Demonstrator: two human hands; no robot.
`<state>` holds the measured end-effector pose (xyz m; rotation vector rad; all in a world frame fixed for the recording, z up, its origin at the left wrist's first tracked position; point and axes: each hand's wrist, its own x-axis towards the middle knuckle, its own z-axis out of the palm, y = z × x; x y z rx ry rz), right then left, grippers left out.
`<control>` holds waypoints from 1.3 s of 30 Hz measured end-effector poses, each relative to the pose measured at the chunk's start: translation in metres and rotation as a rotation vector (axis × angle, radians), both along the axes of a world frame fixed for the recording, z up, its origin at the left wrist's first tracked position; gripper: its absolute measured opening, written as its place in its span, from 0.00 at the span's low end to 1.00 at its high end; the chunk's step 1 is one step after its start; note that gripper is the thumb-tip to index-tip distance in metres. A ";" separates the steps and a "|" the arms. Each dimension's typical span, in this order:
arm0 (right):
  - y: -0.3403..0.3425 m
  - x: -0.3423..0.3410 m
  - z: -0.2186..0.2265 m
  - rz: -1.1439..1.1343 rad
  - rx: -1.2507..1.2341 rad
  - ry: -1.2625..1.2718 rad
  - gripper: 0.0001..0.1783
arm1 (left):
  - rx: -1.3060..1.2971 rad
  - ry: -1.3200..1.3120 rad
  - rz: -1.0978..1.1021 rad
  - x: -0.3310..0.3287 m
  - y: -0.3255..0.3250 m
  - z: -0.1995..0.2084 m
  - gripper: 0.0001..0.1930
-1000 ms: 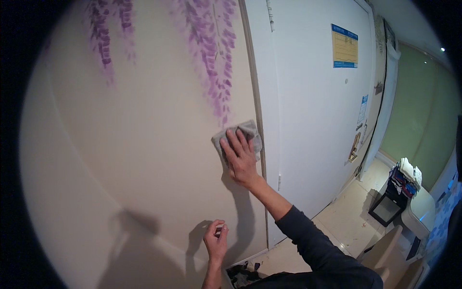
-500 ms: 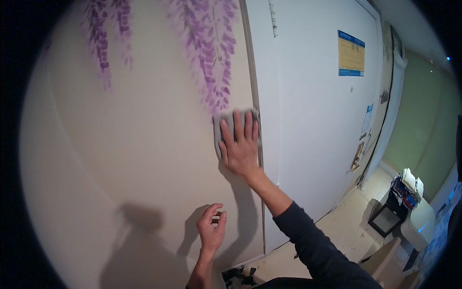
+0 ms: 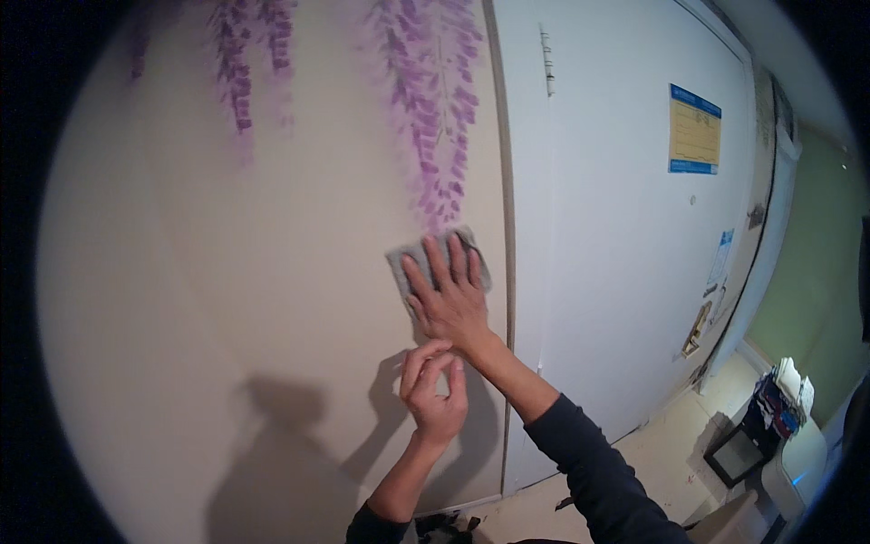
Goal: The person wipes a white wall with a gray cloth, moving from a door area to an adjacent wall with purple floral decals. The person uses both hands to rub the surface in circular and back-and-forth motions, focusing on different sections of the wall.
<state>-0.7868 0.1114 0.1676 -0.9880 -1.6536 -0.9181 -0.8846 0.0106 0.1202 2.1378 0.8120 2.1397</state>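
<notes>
Your right hand [image 3: 453,308] is the one that matters: it's spread flat over the grey cloth [image 3: 397,267], fingers wide rather than clamped, so the cloth sits between your palm and the wall [image 3: 181,272]. It sticks out left of your index finger and around the fingertips, just below the painted purple flowers [image 3: 426,127] and just left of the door frame [image 3: 504,199]. Top edge slants up to the right; can't tell its long axis with your hand covering so much. Your left hand [image 3: 433,390] is farther off, below the cloth by your right wrist, loosely curled with a thumb gap, nothing visible in it. Can't tell if it's touching that wrist.
</notes>
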 end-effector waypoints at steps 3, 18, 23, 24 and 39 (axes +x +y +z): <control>0.000 0.025 -0.009 -0.097 0.029 0.068 0.35 | 0.021 0.072 -0.002 0.014 -0.003 0.004 0.07; 0.000 -0.054 -0.005 0.013 0.049 0.011 0.31 | 0.193 0.080 0.242 -0.025 0.032 0.014 0.12; -0.004 -0.046 0.009 0.079 0.020 0.076 0.32 | 0.232 0.152 0.096 -0.028 0.059 0.046 0.19; -0.002 -0.038 0.008 0.107 0.014 0.070 0.32 | 0.212 0.148 0.048 -0.028 0.069 0.049 0.21; -0.048 -0.031 -0.009 0.636 0.231 0.238 0.30 | 0.378 0.640 0.777 -0.026 0.118 0.083 0.32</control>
